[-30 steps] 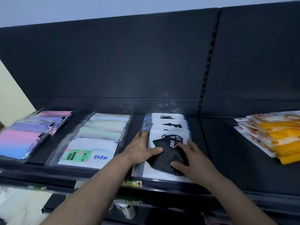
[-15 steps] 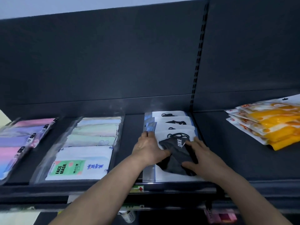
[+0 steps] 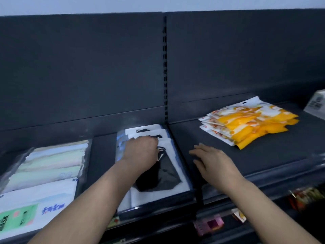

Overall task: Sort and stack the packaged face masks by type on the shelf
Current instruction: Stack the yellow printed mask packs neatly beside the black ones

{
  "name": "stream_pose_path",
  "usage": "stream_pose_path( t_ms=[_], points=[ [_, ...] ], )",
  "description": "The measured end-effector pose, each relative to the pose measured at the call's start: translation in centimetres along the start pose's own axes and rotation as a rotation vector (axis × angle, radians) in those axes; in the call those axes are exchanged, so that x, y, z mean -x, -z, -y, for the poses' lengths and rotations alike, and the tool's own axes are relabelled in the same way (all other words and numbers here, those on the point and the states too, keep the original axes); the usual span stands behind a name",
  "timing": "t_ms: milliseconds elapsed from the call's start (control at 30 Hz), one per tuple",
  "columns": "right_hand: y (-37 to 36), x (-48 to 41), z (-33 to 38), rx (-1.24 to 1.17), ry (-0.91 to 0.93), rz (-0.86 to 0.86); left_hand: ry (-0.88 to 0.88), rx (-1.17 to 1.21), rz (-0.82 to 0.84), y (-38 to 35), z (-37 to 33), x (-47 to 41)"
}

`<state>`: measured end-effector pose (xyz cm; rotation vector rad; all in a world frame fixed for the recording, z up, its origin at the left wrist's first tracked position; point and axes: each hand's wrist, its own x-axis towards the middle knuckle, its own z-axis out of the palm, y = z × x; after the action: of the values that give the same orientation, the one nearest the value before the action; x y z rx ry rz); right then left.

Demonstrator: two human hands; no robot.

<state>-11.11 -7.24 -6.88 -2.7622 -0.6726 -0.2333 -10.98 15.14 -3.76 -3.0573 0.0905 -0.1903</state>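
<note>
Head view: the left hand [image 3: 140, 153] was seen laid on the stack of black mask packets [image 3: 167, 175], with the knuckles raised and the fingers bent down onto the upper packets. The fingertips were hidden behind the hand, so it could not be told whether its grip had hold of a packet. The stack was overlapped front to back on the shelf [image 3: 263, 155], just left of the slotted upright [image 3: 165, 67] and reaching the front edge. The right hand [image 3: 216, 166] was held over bare shelf just right of that stack, fingers spread and nearly straight, its grip slack and nothing held; contact with the shelf could not be made out. A row of pastel mask packets [image 3: 52, 164] was laid at the left, apart from the black stack. A fanned pile of yellow mask packets [image 3: 249, 125] was set farther back on the right, well apart from the right hand. A white box [image 3: 316, 104] was cut off by the right edge.
</note>
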Motion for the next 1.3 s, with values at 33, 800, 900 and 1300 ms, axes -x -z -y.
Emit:
stream_pose_path(
  t_ms=[33, 800, 900, 1300],
  points=[
    [0.6, 0.1, -1.6, 0.011, -0.041, -0.04, -0.011, 0.077, -0.01, 0.1, -1.3, -0.8],
    [9.7, -4.7, -32.6, 0.069, -0.091, 0.201, 0.329, 0.739, 0.236, -2.8, -31.8, -20.2],
    [11.2, -4.1, -35.0, 0.029, -0.126, 0.234, 0.252, 0.7, 0.288, -2.3, -34.0, -20.4],
    [13.1, -2.0, -35.7, -0.165, -0.158, 0.21, -0.279, 0.079, -0.013, -1.8, -31.7, -23.2]
  ],
)
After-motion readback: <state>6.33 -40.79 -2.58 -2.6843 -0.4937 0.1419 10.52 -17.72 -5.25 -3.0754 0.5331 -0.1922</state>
